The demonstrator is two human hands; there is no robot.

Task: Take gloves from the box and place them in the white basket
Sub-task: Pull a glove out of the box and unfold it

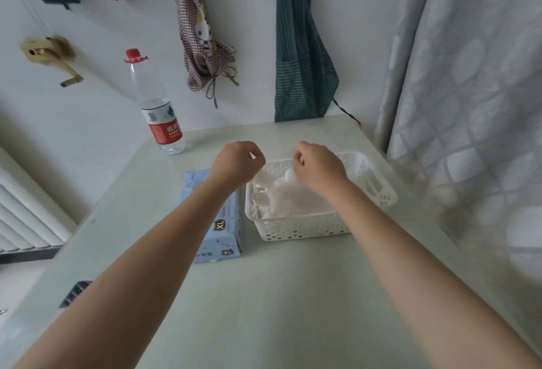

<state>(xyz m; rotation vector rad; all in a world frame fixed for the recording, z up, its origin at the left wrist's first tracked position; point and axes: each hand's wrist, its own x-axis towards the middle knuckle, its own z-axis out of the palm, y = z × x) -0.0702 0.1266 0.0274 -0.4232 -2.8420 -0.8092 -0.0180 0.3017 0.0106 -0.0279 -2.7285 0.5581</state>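
Over the basket [296,229], both hands are raised with fingers curled. Right hand [318,167]: grip closed in a pinch on a thin translucent glove [289,176], which hangs straight down from the fingertips into the basket, long axis near vertical. Left hand [236,163]: fingers curled too, a small pale scrap showing at the tips (the same glove's other edge, probably; film too faint to confirm).

More gloves [293,198] lie crumpled in the basket, directly under the right hand. Box [218,222] lies flat on the table [264,310], just beside the basket on its left, under the left forearm, long axis running away from the person.

Judgement: placing step, near its end. Drop point is directly below the right grip, so release needs only opening the fingers. For the next pull, the left hand is nearer the box.

Bottle [159,110] stands behind the box, well apart.
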